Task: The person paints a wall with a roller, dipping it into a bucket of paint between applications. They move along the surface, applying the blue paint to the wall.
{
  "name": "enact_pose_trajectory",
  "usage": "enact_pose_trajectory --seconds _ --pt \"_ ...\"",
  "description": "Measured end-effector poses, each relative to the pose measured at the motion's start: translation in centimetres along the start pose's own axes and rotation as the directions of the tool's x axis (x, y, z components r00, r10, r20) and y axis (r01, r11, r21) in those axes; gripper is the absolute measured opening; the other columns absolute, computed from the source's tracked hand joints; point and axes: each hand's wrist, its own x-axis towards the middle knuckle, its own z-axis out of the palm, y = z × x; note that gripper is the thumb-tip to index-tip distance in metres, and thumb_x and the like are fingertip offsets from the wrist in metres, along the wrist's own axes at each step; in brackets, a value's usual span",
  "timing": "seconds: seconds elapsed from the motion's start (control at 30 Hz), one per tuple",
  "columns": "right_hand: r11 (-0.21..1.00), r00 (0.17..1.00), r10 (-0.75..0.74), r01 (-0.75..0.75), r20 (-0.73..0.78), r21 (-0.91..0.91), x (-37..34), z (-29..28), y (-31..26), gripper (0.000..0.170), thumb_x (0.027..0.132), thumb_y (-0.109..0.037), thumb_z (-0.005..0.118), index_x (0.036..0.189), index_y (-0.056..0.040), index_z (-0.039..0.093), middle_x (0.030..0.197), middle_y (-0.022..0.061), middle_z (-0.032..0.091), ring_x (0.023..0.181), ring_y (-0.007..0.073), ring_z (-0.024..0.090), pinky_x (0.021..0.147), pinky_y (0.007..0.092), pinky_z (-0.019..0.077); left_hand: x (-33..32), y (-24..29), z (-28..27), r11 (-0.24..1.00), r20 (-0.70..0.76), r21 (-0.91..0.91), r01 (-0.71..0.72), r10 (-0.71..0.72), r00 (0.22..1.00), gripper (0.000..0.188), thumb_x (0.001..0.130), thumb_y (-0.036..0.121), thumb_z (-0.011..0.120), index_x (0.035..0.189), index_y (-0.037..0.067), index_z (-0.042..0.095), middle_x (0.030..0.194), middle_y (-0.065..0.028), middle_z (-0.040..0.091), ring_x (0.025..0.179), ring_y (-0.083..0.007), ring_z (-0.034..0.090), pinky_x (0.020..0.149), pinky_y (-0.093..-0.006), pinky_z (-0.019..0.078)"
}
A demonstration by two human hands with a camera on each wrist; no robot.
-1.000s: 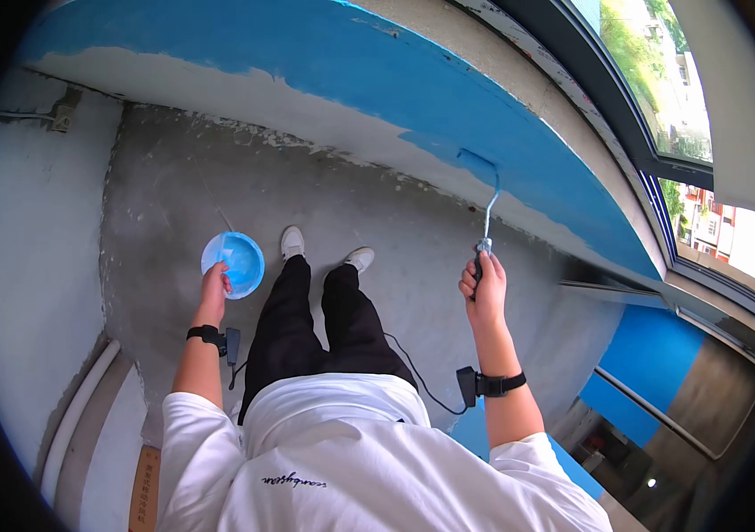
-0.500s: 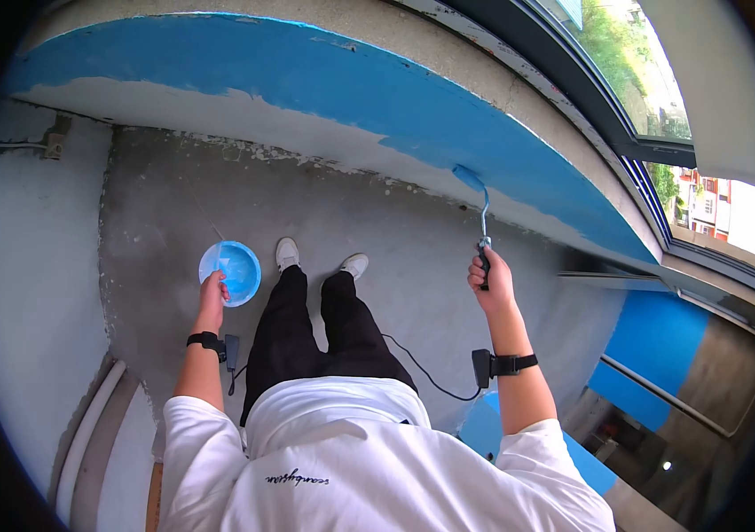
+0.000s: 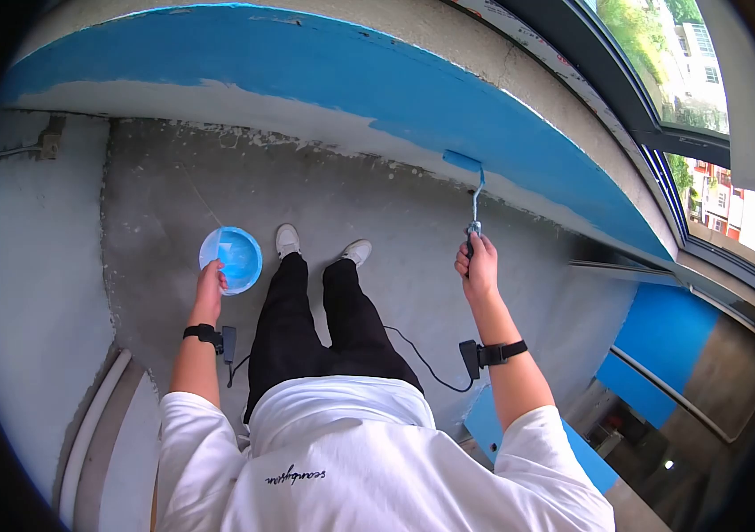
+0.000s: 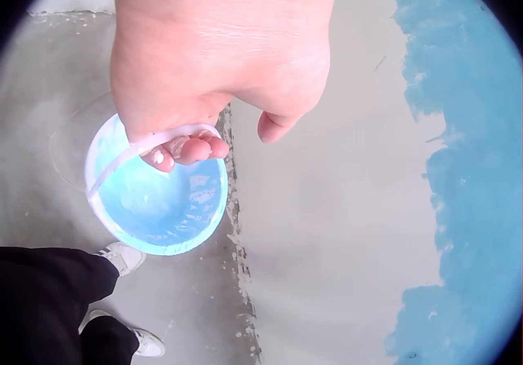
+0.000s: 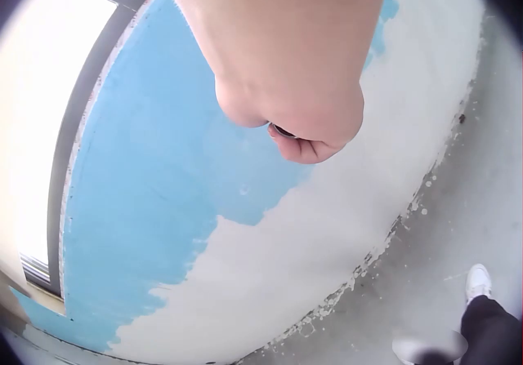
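A paint roller (image 3: 463, 161) coated in blue lies against the wall at the lower edge of its painted part. My right hand (image 3: 479, 268) grips the roller's dark handle, fingers wrapped round it. From the right wrist, the hand hides the roller, with only a bit of the dark handle showing. My left hand (image 3: 209, 291) carries a bucket (image 3: 259, 257) by its white bail handle (image 4: 113, 166), which runs under the curled fingers. Inside the bucket is light blue paint (image 4: 151, 202). Paint specks show on the left fingertips.
Above the bare lower strip of wall (image 3: 298, 115) runs a band of blue paint (image 3: 306, 58). A window (image 3: 661, 80) with a dark frame is at the upper right. White pipes (image 3: 89, 430) stand at the lower left. Both shoes (image 3: 357, 252) are on the grey concrete floor (image 3: 165, 186).
The roller has come down from within the blue area to its lower edge, and the right hand shifts with it. The left hand keeps hold of the bucket in nearly the same place.
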Motion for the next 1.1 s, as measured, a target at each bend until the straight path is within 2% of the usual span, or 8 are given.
enact_pose_trajectory --seconds 0.17,0.3,0.37,0.47,0.67,0.83,0.93,1.1 --pt "0.99 0.99 0.137 -0.137 -0.023 0.016 6.4 -0.5 0.9 0.011 0.095 -0.016 0.044 0.097 -0.0049 0.047 0.067 0.0015 0.041 0.049 0.0073 0.034 0.041 0.0215 0.0251 -1.5 0.5 1.9 0.999 -0.011 -0.048 0.018 -0.018 1.0 0.024 0.088 0.029 0.052 0.09 0.005 0.052 0.06 0.0001 0.041 0.054 -0.0105 0.041 0.053 -0.026 0.035" --pt "0.987 0.986 0.163 -0.163 0.023 0.01 6.0 -2.1 0.3 0.011 0.095 -0.016 0.044 0.097 -0.0051 0.046 0.068 0.0016 0.041 0.049 0.0074 0.033 0.041 0.0212 0.0245 -3.0 0.0 3.0 0.997 -0.038 -0.067 -0.023 0.021 0.999 0.024 0.087 0.029 0.053 0.09 0.005 0.052 0.059 0.0003 0.04 0.053 -0.0108 0.04 0.053 -0.0267 0.0346" --pt "0.982 0.984 0.144 -0.154 0.103 0.105 3.5 -3.6 -0.7 0.011 0.095 -0.016 0.044 0.097 -0.0049 0.047 0.068 0.0016 0.041 0.049 0.007 0.032 0.041 0.0206 0.0241 -3.4 -0.4 3.3 0.997 -0.048 -0.075 -0.022 0.018 0.999 0.024 0.087 0.029 0.053 0.09 0.005 0.052 0.058 0.0004 0.04 0.053 -0.0109 0.04 0.053 -0.0268 0.0346" --pt "0.979 0.987 0.134 -0.146 0.092 0.142 -1.8 -4.7 -4.7 0.012 0.095 -0.015 0.045 0.099 -0.0047 0.049 0.068 0.0016 0.041 0.049 0.0065 0.032 0.041 0.0201 0.0237 -3.2 -1.3 3.6 0.997 -0.056 -0.079 -0.026 0.021 0.998 0.024 0.087 0.029 0.053 0.09 0.005 0.053 0.058 0.0003 0.041 0.053 -0.011 0.04 0.053 -0.0269 0.0347" --pt "0.997 0.992 0.046 -0.052 0.117 0.049 -8.2 -6.8 -9.6 0.015 0.096 -0.015 0.045 0.104 -0.0036 0.05 0.068 0.0014 0.041 0.049 0.0062 0.032 0.041 0.0197 0.0242 -5.0 -0.7 5.2 0.993 -0.057 -0.116 -0.037 0.031 0.998 0.025 0.087 0.03 0.053 0.089 0.005 0.053 0.058 0.0005 0.04 0.053 -0.0111 0.04 0.053 -0.0271 0.0348" --pt "0.996 0.991 0.031 -0.041 0.129 0.076 -8.7 -9.7 -9.9 0.017 0.096 -0.017 0.045 0.106 -0.0041 0.051 0.068 0.0005 0.041 0.05 0.0059 0.031 0.042 0.0192 0.0245 -6.6 -0.4 4.6 0.984 -0.054 -0.172 -0.035 0.026 0.998 0.024 0.087 0.029 0.053 0.089 0.005 0.053 0.058 0.0008 0.039 0.052 -0.0111 0.039 0.053 -0.0273 0.0346" --pt "0.996 0.997 -0.074 0.075 0.025 -0.045 -8.2 -10.2 -9.5 0.013 0.097 -0.017 0.044 0.1 -0.0052 0.048 0.066 -0.0002 0.04 0.048 0.0055 0.032 0.04 0.0195 0.0242 -6.8 -0.8 4.1 0.98 -0.064 -0.199 -0.016 0.004 0.998 0.024 0.087 0.029 0.053 0.09 0.005 0.053 0.058 0.0009 0.039 0.052 -0.0109 0.038 0.053 -0.0273 0.0343" --pt "0.991 0.995 -0.09 0.093 0.038 -0.091 -4.5 -10.2 -6.4 0.015 0.097 -0.019 0.044 0.099 -0.005 0.048 0.064 -0.0008 0.04 0.046 0.0053 0.033 0.039 0.0207 0.0237 -8.2 -0.3 4.9 0.989 -0.084 -0.146 -0.035 0.023 0.996 0.025 0.088 0.03 0.053 0.09 0.005 0.053 0.058 0.0013 0.038 0.052 -0.0106 0.038 0.054 -0.0268 0.034"
